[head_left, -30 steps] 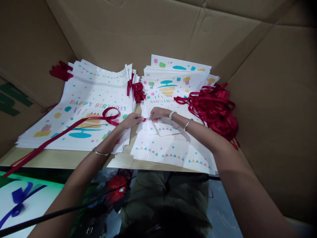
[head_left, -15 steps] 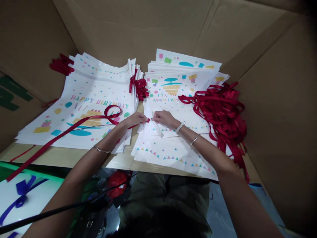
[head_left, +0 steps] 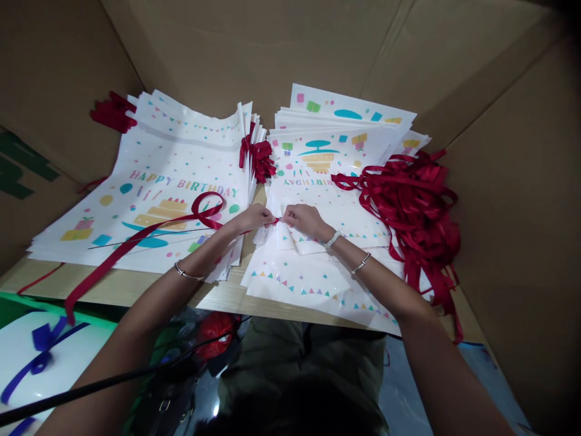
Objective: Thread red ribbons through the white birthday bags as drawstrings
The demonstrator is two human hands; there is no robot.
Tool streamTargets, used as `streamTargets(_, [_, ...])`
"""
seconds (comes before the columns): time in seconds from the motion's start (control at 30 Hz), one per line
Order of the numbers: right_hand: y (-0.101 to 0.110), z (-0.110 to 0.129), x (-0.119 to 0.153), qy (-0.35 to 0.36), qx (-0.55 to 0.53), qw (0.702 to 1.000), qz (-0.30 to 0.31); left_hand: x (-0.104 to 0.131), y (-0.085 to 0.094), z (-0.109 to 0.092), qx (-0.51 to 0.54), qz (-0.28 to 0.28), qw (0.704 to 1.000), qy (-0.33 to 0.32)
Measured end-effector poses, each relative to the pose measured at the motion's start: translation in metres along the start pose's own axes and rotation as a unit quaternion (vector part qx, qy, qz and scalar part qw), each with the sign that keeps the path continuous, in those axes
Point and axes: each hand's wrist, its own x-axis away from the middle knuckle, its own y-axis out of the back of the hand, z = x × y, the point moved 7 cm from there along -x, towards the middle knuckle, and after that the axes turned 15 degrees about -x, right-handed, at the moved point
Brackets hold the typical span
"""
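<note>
My left hand (head_left: 257, 217) is closed in a pinch on a red ribbon (head_left: 136, 241), whose tail trails left over the pile there. My right hand (head_left: 305, 220) faces it, fingers closed at the gathered edge of a flat white birthday-print bag (head_left: 308, 245). A short bit of red shows between the fingertips; what exactly the right fingers pinch is hidden. Under both hands lies the right pile of bags, printed with cakes and bunting. Near the left wrist, a thin dark rod or wire (head_left: 106, 245) crosses the left pile (head_left: 181, 151).
A big tangle of red ribbons (head_left: 413, 206) lies on the right pile. Bunched red ribbon (head_left: 258, 160) sticks out between the piles. Cardboard walls (head_left: 254, 48) enclose the wooden table (head_left: 222, 297). Below left is a green container (head_left: 18, 303) with a blue-ribboned white item (head_left: 59, 375).
The red ribbon's loose tail has slid right and now ends closer, at the table's front edge. Both hands keep nearly the same place and pinch. The view has shifted slightly.
</note>
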Motion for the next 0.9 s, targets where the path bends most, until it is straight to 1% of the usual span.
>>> streamTargets(0.1, [-0.001, -0.001, 0.003, -0.008, -0.010, 1.000, 0.000, 0.000, 0.000, 0.000, -0.013, -0.004, 1.000, 0.004])
streamTargets(0.37, [0.000, 0.003, 0.005, -0.032, -0.036, 0.999, 0.020, 0.003, 0.000, 0.001, 0.003, -0.004, 1.000, 0.008])
streamTargets(0.6, [0.002, 0.008, 0.000, -0.038, -0.036, 0.997, 0.053, 0.005, -0.002, 0.003, 0.049, 0.008, 0.999, -0.003])
streamTargets(0.77, [0.005, 0.012, 0.004, -0.059, -0.029, 0.997, 0.041, 0.005, 0.000, 0.000, 0.080, 0.039, 0.996, 0.007])
streamTargets(0.9, [0.002, 0.006, 0.005, -0.055, -0.082, 0.995, 0.029, -0.001, 0.003, -0.001, 0.046, 0.055, 0.997, 0.030])
